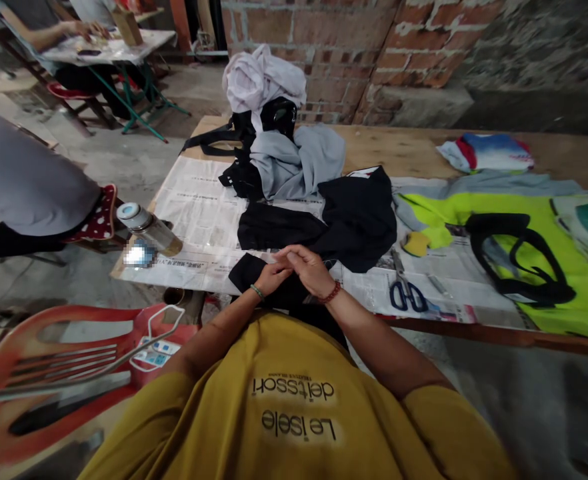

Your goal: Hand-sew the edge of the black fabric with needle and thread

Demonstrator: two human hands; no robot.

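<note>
Both of my hands meet over a piece of black cloth [247,272] at the table's near edge. My left hand [274,277] has its fingers drawn together, with the tips partly covered by the other hand. Curled against it, my right hand [310,268] has thumb and fingers pressed close. Anything small between the fingertips is too hidden to make out. Just beyond the hands lies another black cloth strip [279,228], beside a larger dark cloth [359,220]. Dark-handled scissors [408,295] rest on the newspaper [199,220] to the right.
A clear bottle [149,229] stands at the left table corner. Grey cloth [299,163] and a pale bundle [261,77] are heaped behind. Neon-yellow fabric [574,310] with a black looped piece [521,260] covers the right. A red plastic chair [74,320] is at lower left; people sit nearby.
</note>
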